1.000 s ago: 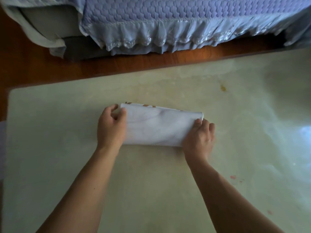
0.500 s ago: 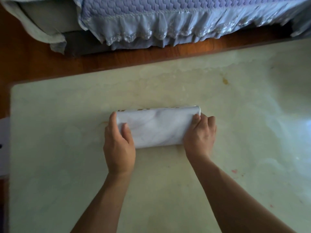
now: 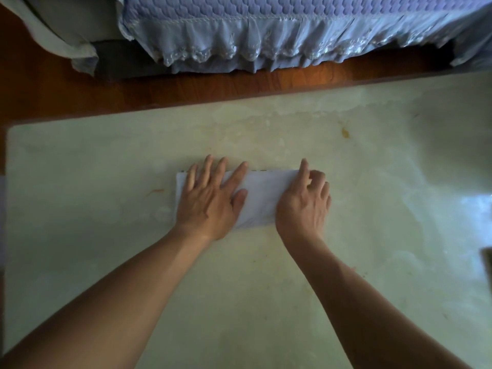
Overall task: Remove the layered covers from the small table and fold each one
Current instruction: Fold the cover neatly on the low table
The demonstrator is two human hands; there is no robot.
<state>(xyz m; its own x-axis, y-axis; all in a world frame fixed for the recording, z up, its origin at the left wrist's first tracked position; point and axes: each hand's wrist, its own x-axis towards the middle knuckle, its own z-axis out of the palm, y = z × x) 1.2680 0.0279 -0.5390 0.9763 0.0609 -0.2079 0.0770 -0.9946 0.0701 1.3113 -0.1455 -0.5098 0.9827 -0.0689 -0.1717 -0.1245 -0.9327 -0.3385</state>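
A folded white cover (image 3: 262,198) lies flat as a small rectangle near the middle of the pale counter (image 3: 266,302), its long edges running roughly parallel to the counter's far rim. The left hand (image 3: 210,199) rests palm down on the cover's left half, fingers spread wide and flat, holding nothing. The right hand (image 3: 303,206) sits on the cover's right end, forefinger stretched past the far corner and the other fingers curled loosely; whether it pinches any cloth cannot be told. Beyond the cover, past a strip of wooden floor (image 3: 186,89), hangs a bed's (image 3: 292,12) frilled lilac skirt (image 3: 266,41).
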